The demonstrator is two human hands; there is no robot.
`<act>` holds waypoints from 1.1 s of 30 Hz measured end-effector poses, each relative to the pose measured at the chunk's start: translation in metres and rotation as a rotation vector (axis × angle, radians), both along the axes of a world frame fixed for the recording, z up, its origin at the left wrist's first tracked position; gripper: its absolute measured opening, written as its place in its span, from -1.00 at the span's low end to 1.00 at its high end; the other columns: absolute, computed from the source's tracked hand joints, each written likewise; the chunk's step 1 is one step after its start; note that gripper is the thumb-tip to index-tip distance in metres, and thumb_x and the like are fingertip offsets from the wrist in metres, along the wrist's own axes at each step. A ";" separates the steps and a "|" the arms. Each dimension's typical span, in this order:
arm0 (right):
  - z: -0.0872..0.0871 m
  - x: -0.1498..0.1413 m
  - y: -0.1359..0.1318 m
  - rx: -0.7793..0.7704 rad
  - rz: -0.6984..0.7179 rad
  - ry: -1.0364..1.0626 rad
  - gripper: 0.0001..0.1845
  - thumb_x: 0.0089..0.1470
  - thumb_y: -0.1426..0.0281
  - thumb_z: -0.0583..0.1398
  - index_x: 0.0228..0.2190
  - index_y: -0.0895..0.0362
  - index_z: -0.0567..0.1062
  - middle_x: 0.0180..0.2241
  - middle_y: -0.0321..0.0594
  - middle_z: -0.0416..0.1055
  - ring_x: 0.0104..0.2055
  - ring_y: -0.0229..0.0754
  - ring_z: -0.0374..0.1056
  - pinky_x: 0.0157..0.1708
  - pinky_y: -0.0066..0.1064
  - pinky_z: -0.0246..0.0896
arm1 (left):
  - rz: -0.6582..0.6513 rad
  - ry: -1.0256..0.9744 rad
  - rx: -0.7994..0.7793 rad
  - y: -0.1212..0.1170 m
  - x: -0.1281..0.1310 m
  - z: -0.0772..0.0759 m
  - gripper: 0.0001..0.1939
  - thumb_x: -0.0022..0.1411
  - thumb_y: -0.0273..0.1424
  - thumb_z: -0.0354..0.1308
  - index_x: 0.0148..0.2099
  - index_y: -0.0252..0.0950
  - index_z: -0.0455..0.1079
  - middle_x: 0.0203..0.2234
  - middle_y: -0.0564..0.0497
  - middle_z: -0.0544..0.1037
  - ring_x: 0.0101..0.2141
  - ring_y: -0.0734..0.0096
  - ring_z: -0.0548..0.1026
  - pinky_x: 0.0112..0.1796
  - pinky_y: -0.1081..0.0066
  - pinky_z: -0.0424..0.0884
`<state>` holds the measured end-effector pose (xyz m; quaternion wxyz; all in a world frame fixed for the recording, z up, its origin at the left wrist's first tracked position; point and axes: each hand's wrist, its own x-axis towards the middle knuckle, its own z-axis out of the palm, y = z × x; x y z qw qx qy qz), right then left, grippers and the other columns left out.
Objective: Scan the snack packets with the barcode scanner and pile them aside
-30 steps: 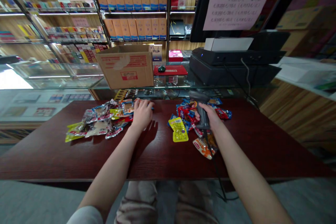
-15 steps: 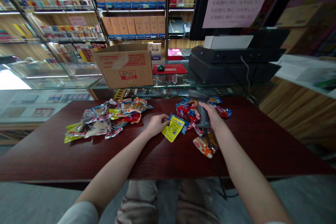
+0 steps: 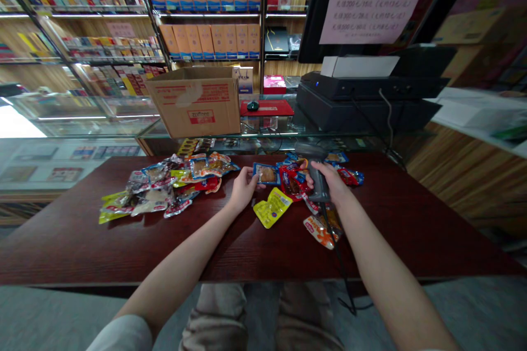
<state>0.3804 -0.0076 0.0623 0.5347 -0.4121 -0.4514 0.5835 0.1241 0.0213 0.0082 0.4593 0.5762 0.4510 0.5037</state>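
My left hand (image 3: 244, 188) pinches a blue snack packet (image 3: 267, 174) and holds it just above the dark red table (image 3: 255, 247), in front of the scanner. My right hand (image 3: 331, 184) is wrapped round the handle of a grey barcode scanner (image 3: 316, 175) whose black cable runs down off the table edge. A yellow packet (image 3: 272, 207) lies flat below the lifted one. A pile of red and blue packets (image 3: 294, 181) sits under the scanner. Several more packets (image 3: 162, 189) are heaped to the left.
A cardboard box (image 3: 195, 101) stands on the glass counter behind the table. To its right are a red mouse pad with a mouse (image 3: 267, 107) and a black till with printer (image 3: 366, 93). Shelves of boxed goods line the back wall.
My left hand went from the left heap across to the right pile, nudged the yellow packet, then lifted a blue packet. The right hand kept the scanner nearly still.
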 end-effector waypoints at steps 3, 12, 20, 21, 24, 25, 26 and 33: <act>0.000 -0.002 0.001 0.010 -0.021 0.019 -0.62 -0.05 0.13 0.33 -0.29 0.15 0.48 -0.63 -0.30 0.39 -0.67 -0.29 0.22 -0.68 -0.45 0.16 | -0.035 -0.191 0.029 0.002 0.002 0.000 -0.70 0.18 -0.24 0.17 -0.18 -0.22 0.13 -0.14 -0.06 0.54 -0.30 0.29 0.63 -0.25 0.24 0.55; 0.010 -0.009 -0.011 -0.040 0.135 -0.038 -0.61 0.01 0.09 0.29 -0.32 0.16 0.43 -0.73 -0.37 0.27 -0.72 -0.33 0.14 -0.72 -0.51 0.05 | -0.103 -0.436 0.029 -0.001 -0.006 0.014 -0.50 0.08 -0.22 0.34 -0.07 -0.24 0.15 0.02 -0.15 0.51 -0.04 0.16 0.59 0.05 0.12 0.41; 0.010 -0.019 -0.017 -0.032 0.340 -0.089 -0.62 0.04 0.09 0.28 -0.33 0.17 0.42 -0.71 -0.40 0.25 -0.73 -0.37 0.10 -0.74 -0.54 0.05 | -0.144 -0.503 0.021 0.001 -0.010 0.018 -0.45 -0.02 -0.26 0.44 -0.09 -0.25 0.22 0.02 -0.13 0.53 0.04 0.14 0.54 0.17 0.04 0.32; 0.009 -0.019 -0.017 -0.032 0.352 -0.088 -0.62 0.04 0.09 0.28 -0.34 0.16 0.42 -0.71 -0.40 0.25 -0.73 -0.37 0.10 -0.74 -0.54 0.06 | -0.143 -0.504 0.019 0.001 -0.009 0.018 -0.45 -0.03 -0.26 0.44 -0.08 -0.26 0.23 0.00 -0.13 0.54 0.04 0.14 0.54 0.18 0.04 0.31; 0.008 -0.022 -0.018 -0.031 0.379 -0.089 -0.61 0.04 0.08 0.28 -0.37 0.15 0.40 -0.72 -0.41 0.24 -0.72 -0.38 0.09 -0.73 -0.55 0.06 | -0.128 -0.484 0.019 0.002 -0.008 0.017 -0.44 -0.03 -0.28 0.45 -0.05 -0.28 0.27 -0.05 -0.12 0.57 0.05 0.14 0.53 0.20 0.04 0.29; 0.009 -0.022 -0.018 -0.032 0.383 -0.091 -0.61 0.04 0.07 0.28 -0.38 0.15 0.40 -0.72 -0.41 0.23 -0.72 -0.38 0.09 -0.73 -0.56 0.06 | -0.123 -0.473 0.021 0.002 -0.008 0.017 -0.44 -0.03 -0.28 0.45 -0.05 -0.28 0.27 -0.05 -0.12 0.57 0.05 0.14 0.53 0.20 0.05 0.28; 0.010 -0.023 -0.019 -0.031 0.384 -0.093 -0.61 0.04 0.07 0.28 -0.38 0.14 0.39 -0.72 -0.41 0.24 -0.72 -0.39 0.09 -0.73 -0.56 0.06 | -0.119 -0.460 0.024 0.002 -0.007 0.017 -0.44 -0.02 -0.28 0.44 -0.04 -0.28 0.27 -0.05 -0.12 0.57 0.05 0.14 0.53 0.20 0.05 0.28; 0.013 -0.019 -0.018 -0.018 0.366 -0.101 -0.62 0.05 0.09 0.26 -0.32 0.17 0.42 -0.73 -0.40 0.24 -0.73 -0.36 0.10 -0.73 -0.53 0.07 | -0.061 -0.311 0.076 0.003 -0.008 0.016 -0.52 0.04 -0.28 0.39 -0.09 -0.27 0.23 -0.08 -0.17 0.58 -0.02 0.17 0.57 0.10 0.07 0.39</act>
